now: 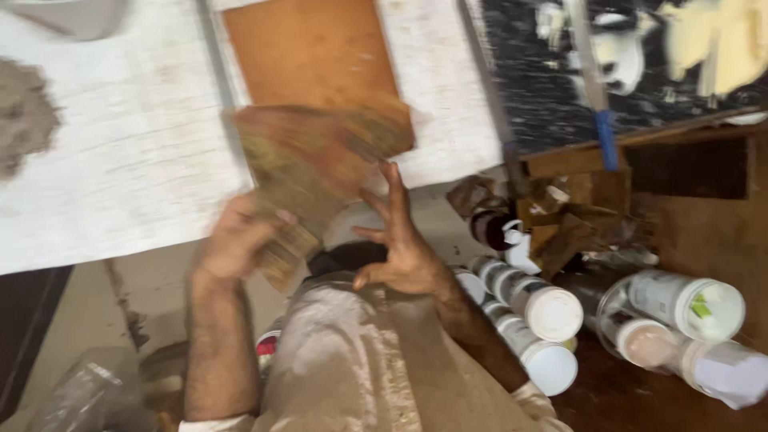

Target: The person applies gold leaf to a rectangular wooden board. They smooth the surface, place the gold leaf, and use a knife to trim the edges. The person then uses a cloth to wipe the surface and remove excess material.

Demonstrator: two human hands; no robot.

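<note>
Left hand [240,240] clenched on the lower edge of a brown board [316,172] – blurred, tilted above both hands, right hand [400,240] released, fingers spread just beside it, right of that – white-capped jars [552,312] lying clustered.

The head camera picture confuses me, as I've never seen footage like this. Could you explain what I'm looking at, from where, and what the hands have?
This is one picture from a camera worn on a person's head, looking down at their own two bare hands; there is no machine. It is blurred by motion. The left hand grips a flat, mottled brown board by its lower edge. The right hand is open with fingers spread, close to the board's edge, holding nothing. Beneath lie whitish painted panels and an orange-brown panel. To the right, white-capped jars lie on their sides beside a clear plastic container and crumpled brown scraps.
</note>
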